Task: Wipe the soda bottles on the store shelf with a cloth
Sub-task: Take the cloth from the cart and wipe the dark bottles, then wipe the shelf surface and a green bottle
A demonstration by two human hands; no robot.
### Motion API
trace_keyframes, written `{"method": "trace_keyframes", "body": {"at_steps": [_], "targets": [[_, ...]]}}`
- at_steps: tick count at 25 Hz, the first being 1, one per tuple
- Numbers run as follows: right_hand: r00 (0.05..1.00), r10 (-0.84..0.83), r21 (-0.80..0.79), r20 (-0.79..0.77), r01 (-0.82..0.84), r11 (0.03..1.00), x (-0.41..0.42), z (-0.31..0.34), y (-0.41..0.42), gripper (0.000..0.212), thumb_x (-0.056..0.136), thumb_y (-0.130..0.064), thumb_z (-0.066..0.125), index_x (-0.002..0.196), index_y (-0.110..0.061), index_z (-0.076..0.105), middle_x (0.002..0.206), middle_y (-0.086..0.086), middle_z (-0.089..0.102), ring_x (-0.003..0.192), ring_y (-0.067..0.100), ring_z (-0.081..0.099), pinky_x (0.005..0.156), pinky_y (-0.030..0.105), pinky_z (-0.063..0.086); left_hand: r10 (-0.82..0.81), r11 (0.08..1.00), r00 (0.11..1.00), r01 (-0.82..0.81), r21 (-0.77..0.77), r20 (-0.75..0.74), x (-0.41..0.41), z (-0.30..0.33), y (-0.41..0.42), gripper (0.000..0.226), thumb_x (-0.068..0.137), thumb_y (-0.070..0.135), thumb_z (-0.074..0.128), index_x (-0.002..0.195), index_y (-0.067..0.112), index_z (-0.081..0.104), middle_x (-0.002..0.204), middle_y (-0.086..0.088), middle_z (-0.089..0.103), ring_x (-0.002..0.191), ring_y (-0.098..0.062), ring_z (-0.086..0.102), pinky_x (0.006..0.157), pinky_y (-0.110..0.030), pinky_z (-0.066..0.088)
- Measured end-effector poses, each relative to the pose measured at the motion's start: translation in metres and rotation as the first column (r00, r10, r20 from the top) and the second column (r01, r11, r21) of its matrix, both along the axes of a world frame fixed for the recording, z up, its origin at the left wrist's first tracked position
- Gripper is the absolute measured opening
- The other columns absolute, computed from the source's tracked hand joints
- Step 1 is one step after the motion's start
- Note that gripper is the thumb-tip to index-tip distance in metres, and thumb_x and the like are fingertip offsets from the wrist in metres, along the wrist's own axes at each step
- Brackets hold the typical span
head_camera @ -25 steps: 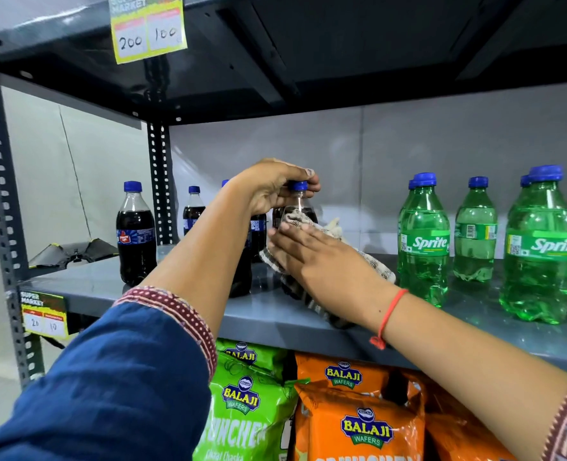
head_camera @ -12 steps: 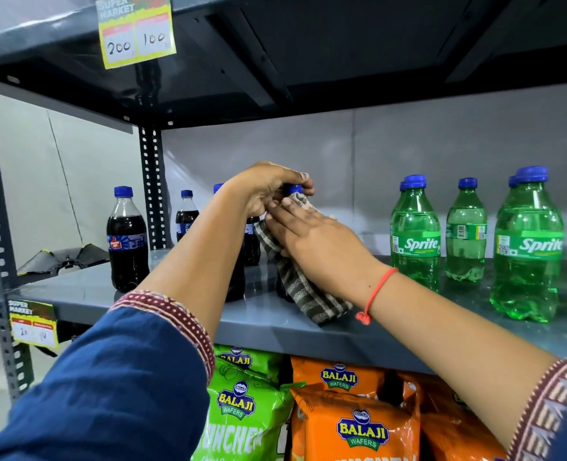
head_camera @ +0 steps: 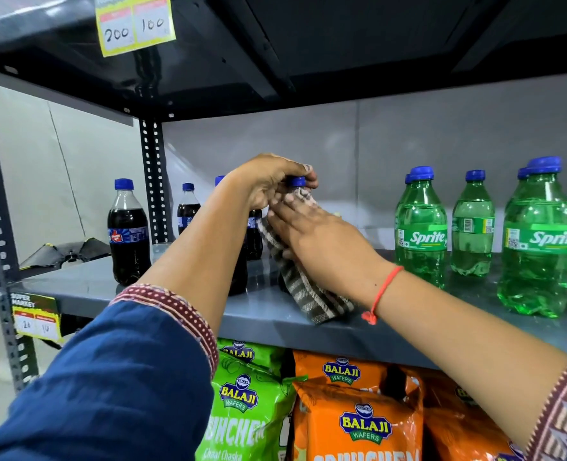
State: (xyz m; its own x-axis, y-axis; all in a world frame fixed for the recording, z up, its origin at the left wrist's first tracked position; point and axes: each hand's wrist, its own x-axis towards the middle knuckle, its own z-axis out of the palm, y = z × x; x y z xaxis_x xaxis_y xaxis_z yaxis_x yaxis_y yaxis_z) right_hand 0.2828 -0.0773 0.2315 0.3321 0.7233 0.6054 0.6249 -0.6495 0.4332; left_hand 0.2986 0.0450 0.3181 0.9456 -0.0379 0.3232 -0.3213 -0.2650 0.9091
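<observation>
Near the shelf's [head_camera: 182, 287] front edge, the left hand [head_camera: 268, 181] has its fingers clamped on the cap of a cola bottle [head_camera: 298, 182]. The right hand [head_camera: 322, 241] presses the cloth [head_camera: 308, 294] flat on its side, fingers together, blurred. Bare shelf lies between this and the Sprite bottles [head_camera: 421, 227]. The bottle's body is hidden.

A dark cola bottle with a blue screw cap [head_camera: 297, 181] stands upright near the front edge of the grey metal shelf [head_camera: 182, 287], mostly hidden. A brown-and-white striped woven cloth [head_camera: 303, 287] drapes down its side, its lower end lying on the shelf. More cola bottles [head_camera: 128, 234] stand toward the shelf's left end, green plastic Sprite bottles [head_camera: 421, 227] toward its right.
</observation>
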Motion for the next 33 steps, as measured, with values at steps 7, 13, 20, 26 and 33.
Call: {"method": "trace_keyframes", "body": {"at_steps": [7, 13, 20, 26, 33], "targets": [[0.995, 0.032, -0.188, -0.091, -0.049, 0.981, -0.009, -0.017, -0.012, 0.054, 0.093, -0.034, 0.045, 0.141, -0.019, 0.026, 0.154, -0.001, 0.024, 0.142, 0.017, 0.016, 0.113, 0.034, 0.019, 0.023, 1.000, 1.000, -0.023, 0.002, 0.013, -0.003, 0.001, 0.000, 0.013, 0.085, 0.014, 0.057, 0.081, 0.004, 0.064, 0.084, -0.008, 0.068, 0.079, -0.016, 0.065, 0.079, -0.025, 0.053], [0.908, -0.020, -0.166, -0.418, -0.055, 0.985, -0.020, -0.025, -0.023, 0.046, 0.093, -0.041, 0.041, 0.137, -0.029, 0.034, 0.150, -0.007, 0.034, 0.138, 0.013, 0.026, 0.109, 0.046, 0.032, 0.023, 1.000, 1.000, -0.023, 0.005, 0.001, -0.004, 0.002, 0.001, 0.012, 0.084, 0.014, 0.058, 0.082, 0.005, 0.065, 0.084, -0.007, 0.069, 0.079, -0.015, 0.066, 0.079, -0.025, 0.054], [0.799, 0.027, -0.017, -0.601, -0.047, 0.999, -0.030, -0.013, -0.032, 0.051, 0.084, -0.034, 0.061, 0.131, -0.028, 0.044, 0.135, 0.005, 0.053, 0.121, 0.025, 0.047, 0.098, 0.029, 0.040, 0.033, 0.999, 0.999, -0.033, 0.031, 0.006, 0.002, 0.002, 0.001, 0.012, 0.085, 0.016, 0.056, 0.083, 0.007, 0.065, 0.088, -0.006, 0.069, 0.081, -0.014, 0.065, 0.078, -0.024, 0.052], [0.831, -0.153, -0.185, -0.535, 0.062, 0.981, -0.043, -0.024, -0.045, 0.059, 0.082, -0.035, 0.062, 0.135, -0.031, 0.036, 0.139, 0.006, 0.046, 0.124, 0.027, 0.043, 0.100, 0.035, 0.040, 0.043, 0.998, 0.999, -0.043, 0.038, -0.001, -0.004, 0.003, 0.000, 0.011, 0.085, 0.017, 0.057, 0.083, 0.009, 0.064, 0.093, -0.007, 0.068, 0.085, -0.015, 0.064, 0.075, -0.022, 0.052], [0.867, 0.021, 0.096, -0.498, 0.031, 0.995, -0.081, -0.023, -0.082, 0.066, 0.074, 0.006, 0.045, 0.117, -0.043, 0.054, 0.120, 0.004, 0.063, 0.097, 0.031, 0.060, 0.073, 0.035, 0.052, 0.320, 0.865, 0.620, -0.499, 0.045, 0.716, -0.037, 0.006, -0.059, 0.033, 0.080, 0.025, 0.056, 0.053, 0.008, 0.063, 0.071, 0.008, 0.064, 0.055, 0.000, 0.054, 0.050, -0.009, 0.043]]}}
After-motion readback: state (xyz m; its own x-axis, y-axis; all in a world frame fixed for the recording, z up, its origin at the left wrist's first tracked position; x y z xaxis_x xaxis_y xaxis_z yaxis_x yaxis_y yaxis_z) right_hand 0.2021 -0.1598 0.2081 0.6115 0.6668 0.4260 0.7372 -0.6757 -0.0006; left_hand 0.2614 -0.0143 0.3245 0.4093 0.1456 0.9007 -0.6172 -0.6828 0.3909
